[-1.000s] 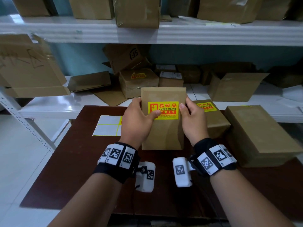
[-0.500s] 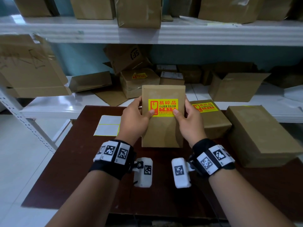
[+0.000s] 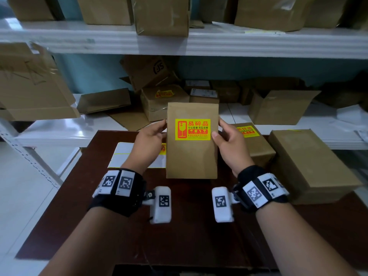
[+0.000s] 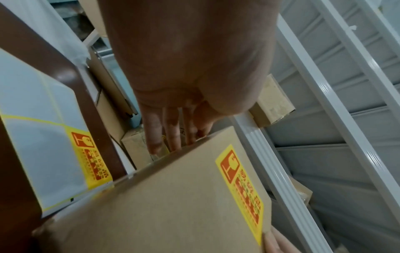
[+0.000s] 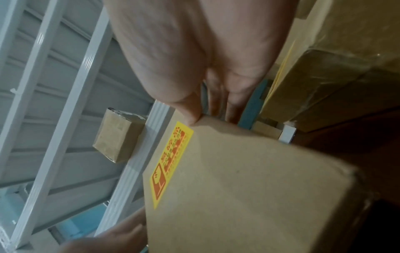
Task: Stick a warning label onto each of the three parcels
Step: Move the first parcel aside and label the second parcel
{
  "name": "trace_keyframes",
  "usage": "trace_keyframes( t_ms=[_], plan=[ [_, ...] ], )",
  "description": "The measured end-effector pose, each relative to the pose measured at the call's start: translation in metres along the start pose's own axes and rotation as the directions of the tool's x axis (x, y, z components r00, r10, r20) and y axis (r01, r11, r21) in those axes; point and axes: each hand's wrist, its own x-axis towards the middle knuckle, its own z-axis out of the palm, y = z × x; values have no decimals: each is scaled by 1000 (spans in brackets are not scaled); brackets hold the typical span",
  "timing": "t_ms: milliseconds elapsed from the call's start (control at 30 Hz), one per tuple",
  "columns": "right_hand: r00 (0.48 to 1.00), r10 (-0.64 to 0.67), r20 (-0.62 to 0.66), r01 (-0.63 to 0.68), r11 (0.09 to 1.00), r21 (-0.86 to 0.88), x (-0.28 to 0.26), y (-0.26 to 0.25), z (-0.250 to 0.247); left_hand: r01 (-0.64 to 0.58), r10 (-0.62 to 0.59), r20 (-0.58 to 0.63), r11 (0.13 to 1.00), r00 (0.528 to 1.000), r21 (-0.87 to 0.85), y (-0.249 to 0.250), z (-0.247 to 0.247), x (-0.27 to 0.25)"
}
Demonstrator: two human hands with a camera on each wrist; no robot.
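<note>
While both hands hold it upright above the dark brown table (image 3: 79,216), the flat kraft parcel (image 3: 191,156) faces the camera with one yellow-and-red warning label (image 3: 192,129) stuck on its upper half. Three parcels counted on or over the table: the held one, a second parcel (image 3: 256,148) lying just behind the right hand with its own yellow label (image 3: 247,131) on top, and a third, larger parcel (image 3: 310,164) at the right, no label visible on the faces shown. One label sheet (image 3: 123,156) lies at the table's left rear, mostly white backing; one yellow label (image 4: 90,154) left on it, seen from the left wrist.

Left hand (image 3: 148,145) grips the parcel's left edge, thumb at the front edge, fingers (image 4: 164,130) reaching behind the box. Right hand (image 3: 229,146) grips the right edge, thumb tip touching the front face at the label's lower right corner, fingers wrapped behind. Both hands partly closed around the box edges, not fists.

White metal shelves (image 3: 258,42) behind the table carry many more cardboard boxes (image 3: 162,14), too many and too overlapped to count; one box (image 3: 163,102) there also shows a yellow label.
</note>
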Motion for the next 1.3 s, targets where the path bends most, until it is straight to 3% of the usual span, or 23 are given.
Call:
trace_keyframes(
  t_ms=[100, 300, 467, 667, 800, 900, 1000, 1300],
  plan=[
    [996, 50, -77, -51, 999, -15, 1, 2, 3, 22, -20, 73, 1000, 997, -21, -5, 5, 0],
    [995, 91, 37, -91, 996, -10, -3, 0, 3, 15, -31, 110, 988, 993, 151, -19, 17, 4],
    [991, 47, 122, -30, 990, -134, -2, 5, -2, 53, -63, 38, 974, 997, 219, -34, 28, 11],
    [999, -39, -19, 32, 958, -284, 5, 11, -18, -101, 107, 10, 899, 994, 427, -39, 42, 4],
    [993, -57, -101, -5, 849, -528, 6, 13, -42, -87, 74, 45, 902, 996, 422, -38, 43, 3],
    [993, 98, -62, -115, 740, -662, 4, 20, -51, -27, -57, 168, 890, 984, 455, -35, 42, 3],
    [993, 116, 4, -80, 712, -697, 1, 22, -49, -45, -120, 267, 840, 956, 540, -33, 42, 2],
    [982, 104, 155, 10, 798, -602, -4, 19, -28, -9, -90, 148, 828, 985, 561, -38, 43, 1]
  ],
)
